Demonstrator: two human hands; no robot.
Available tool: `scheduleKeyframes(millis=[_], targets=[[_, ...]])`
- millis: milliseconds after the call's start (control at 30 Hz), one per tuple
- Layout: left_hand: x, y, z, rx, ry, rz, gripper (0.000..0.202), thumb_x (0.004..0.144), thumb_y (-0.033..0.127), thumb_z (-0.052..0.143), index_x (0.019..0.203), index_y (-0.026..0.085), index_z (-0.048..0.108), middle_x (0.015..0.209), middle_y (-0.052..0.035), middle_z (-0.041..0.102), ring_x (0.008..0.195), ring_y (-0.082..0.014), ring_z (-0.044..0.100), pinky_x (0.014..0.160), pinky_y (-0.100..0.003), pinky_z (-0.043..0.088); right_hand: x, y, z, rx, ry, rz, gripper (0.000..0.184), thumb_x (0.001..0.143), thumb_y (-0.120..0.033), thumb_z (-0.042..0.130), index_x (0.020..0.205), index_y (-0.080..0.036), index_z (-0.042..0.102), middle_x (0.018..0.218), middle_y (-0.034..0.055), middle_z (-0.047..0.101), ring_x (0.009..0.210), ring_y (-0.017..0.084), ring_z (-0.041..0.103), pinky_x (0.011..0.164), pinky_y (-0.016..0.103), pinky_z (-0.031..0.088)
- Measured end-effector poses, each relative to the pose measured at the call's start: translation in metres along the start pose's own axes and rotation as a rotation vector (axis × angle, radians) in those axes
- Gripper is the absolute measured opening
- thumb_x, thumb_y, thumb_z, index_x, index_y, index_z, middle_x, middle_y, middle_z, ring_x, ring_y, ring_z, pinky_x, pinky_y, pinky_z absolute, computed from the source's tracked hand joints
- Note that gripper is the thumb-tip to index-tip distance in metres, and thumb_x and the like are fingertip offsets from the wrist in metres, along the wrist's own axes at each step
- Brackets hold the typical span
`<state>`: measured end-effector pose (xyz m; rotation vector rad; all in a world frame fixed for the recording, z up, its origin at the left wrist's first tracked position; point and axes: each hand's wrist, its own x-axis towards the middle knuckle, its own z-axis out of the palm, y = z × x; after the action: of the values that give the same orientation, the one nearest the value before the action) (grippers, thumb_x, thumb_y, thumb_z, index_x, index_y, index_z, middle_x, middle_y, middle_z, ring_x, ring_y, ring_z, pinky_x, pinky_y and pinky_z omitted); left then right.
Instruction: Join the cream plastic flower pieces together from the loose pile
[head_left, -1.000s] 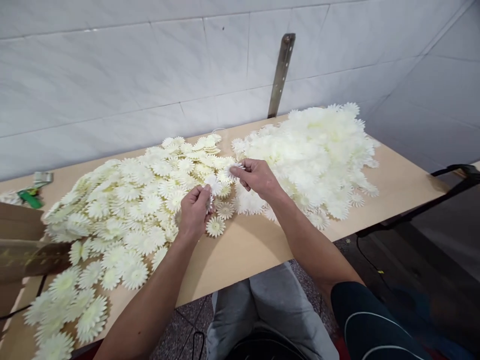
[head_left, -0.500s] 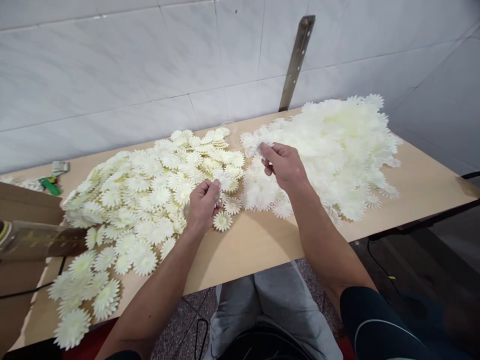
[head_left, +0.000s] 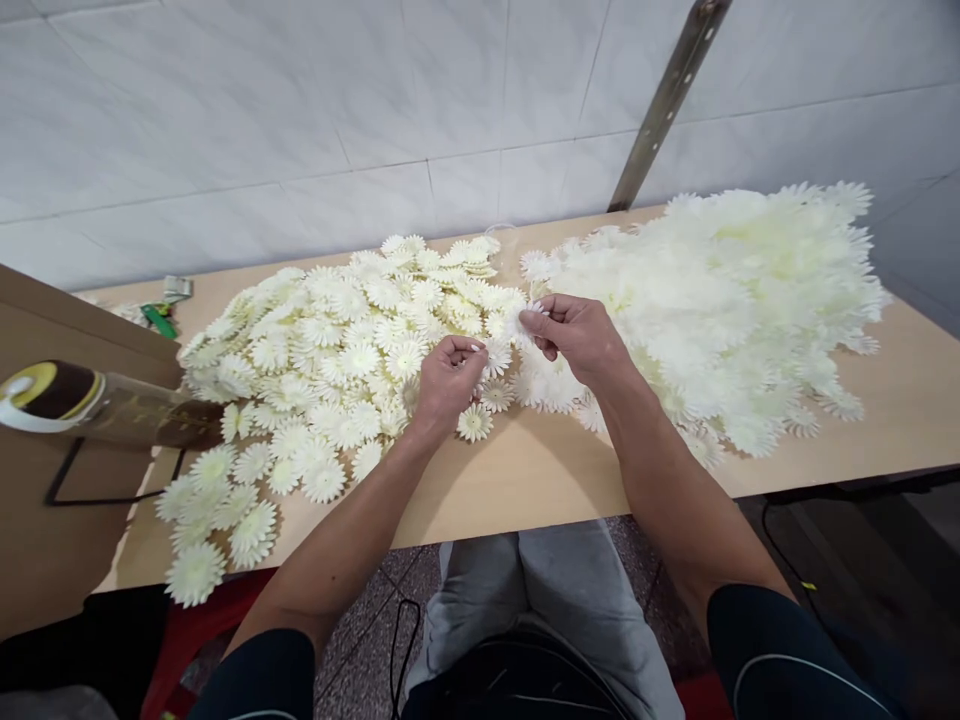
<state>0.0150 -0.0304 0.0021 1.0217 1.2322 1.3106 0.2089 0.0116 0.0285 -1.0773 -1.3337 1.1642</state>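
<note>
My right hand (head_left: 576, 335) pinches a thin white artificial flower layer (head_left: 528, 322) between thumb and forefinger, over the gap between two heaps. Close to its left, my left hand (head_left: 452, 378) is closed in a pinch with thumb and forefinger together; whether a small piece is between them, I cannot make out. A white petalled flower (head_left: 496, 357) shows right by its fingertips. Under and left of that hand spreads a heap of cream daisy-like flowers (head_left: 330, 345). Beyond my right hand lies a larger heap of thin, translucent white flower layers (head_left: 750, 310).
Both heaps lie on a light wooden table (head_left: 480, 505) against a tiled wall. A cardboard box (head_left: 75, 330) and a capped bottle (head_left: 135, 405) stand at the left. A green tool (head_left: 160, 320) lies behind. A metal strip (head_left: 667, 105) rises along the wall.
My view has shifted, so the table sits further right and tilts differently. My left hand has come nearer my right hand, which has moved left off the white heap with the flower layer.
</note>
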Motion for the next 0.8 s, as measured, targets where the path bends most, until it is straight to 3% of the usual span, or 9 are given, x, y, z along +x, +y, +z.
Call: scheduleKeyframes(millis=[133,233,333,467,567,633,700,800], targets=[[0.003,-0.004,-0.004,0.02,-0.105,0.072,0.034,0.079,0.035,0.083,0.109,0.02,0.077,0.064,0.0074,0.06,0.041,-0.0066,0.043,0.038,-0.021,0.036,-0.005,0.004,0.013,-0.078,-0.019,0.014,0.063,0.072,-0.074,0.093,0.064,-0.022,0.058,0.056,-0.0062,0.041,0.049,0.008,0.037,0.046,0.027,0.031],[0.005,-0.007,-0.007,-0.014,-0.138,0.064,0.037,0.082,0.046,0.086,0.106,0.018,0.08,0.065,0.0052,0.062,0.042,-0.0063,0.041,0.039,-0.022,0.034,-0.006,0.007,0.018,-0.149,-0.011,0.017,0.063,0.076,-0.073,0.088,0.061,-0.023,0.054,0.057,-0.006,0.038,0.05,0.009,0.035,0.047,0.028,0.028],[0.007,-0.007,-0.007,-0.046,-0.154,0.015,0.047,0.079,0.057,0.091,0.101,0.016,0.082,0.066,0.0037,0.062,0.043,-0.0049,0.039,0.039,-0.022,0.029,-0.007,0.008,0.018,-0.271,0.011,-0.008,0.055,0.084,-0.062,0.083,0.06,-0.022,0.053,0.055,-0.0053,0.038,0.053,0.011,0.037,0.051,0.029,0.028],[0.006,-0.004,-0.004,-0.078,-0.147,-0.062,0.06,0.069,0.059,0.099,0.105,0.013,0.083,0.067,0.0035,0.062,0.044,-0.0032,0.035,0.039,-0.022,0.026,-0.009,0.007,0.018,-0.388,0.07,-0.082,0.037,0.089,-0.044,0.076,0.064,-0.021,0.061,0.057,-0.0034,0.047,0.058,0.013,0.043,0.057,0.03,0.033],[0.005,-0.004,-0.003,-0.096,-0.143,-0.075,0.057,0.066,0.057,0.1,0.099,0.014,0.083,0.066,0.0038,0.06,0.044,-0.0031,0.035,0.039,-0.022,0.024,-0.01,0.006,0.022,-0.39,0.072,-0.152,0.02,0.086,-0.038,0.076,0.078,-0.02,0.076,0.068,0.0001,0.066,0.066,0.016,0.055,0.065,0.031,0.044],[0.005,-0.004,-0.003,-0.108,-0.142,-0.066,0.051,0.068,0.056,0.099,0.092,0.015,0.081,0.064,0.0044,0.057,0.045,-0.0036,0.036,0.04,-0.021,0.024,-0.01,0.007,0.024,-0.374,0.075,-0.19,0.018,0.084,-0.038,0.078,0.089,-0.021,0.082,0.081,0.0028,0.077,0.074,0.019,0.064,0.072,0.033,0.05],[0.005,-0.004,-0.005,-0.111,-0.144,-0.056,0.046,0.069,0.054,0.098,0.087,0.016,0.079,0.063,0.005,0.055,0.046,-0.0039,0.036,0.041,-0.021,0.026,-0.011,0.007,0.026,-0.347,0.082,-0.21,0.019,0.083,-0.038,0.079,0.09,-0.021,0.083,0.084,0.0036,0.08,0.076,0.019,0.067,0.074,0.033,0.053],[0.004,-0.004,-0.006,-0.089,-0.141,-0.042,0.043,0.071,0.052,0.096,0.085,0.016,0.079,0.064,0.0045,0.056,0.047,-0.0048,0.038,0.041,-0.021,0.027,-0.011,0.008,0.026,-0.292,0.084,-0.184,0.02,0.085,-0.041,0.079,0.086,-0.021,0.081,0.075,0.0021,0.075,0.07,0.018,0.066,0.067,0.032,0.052]])
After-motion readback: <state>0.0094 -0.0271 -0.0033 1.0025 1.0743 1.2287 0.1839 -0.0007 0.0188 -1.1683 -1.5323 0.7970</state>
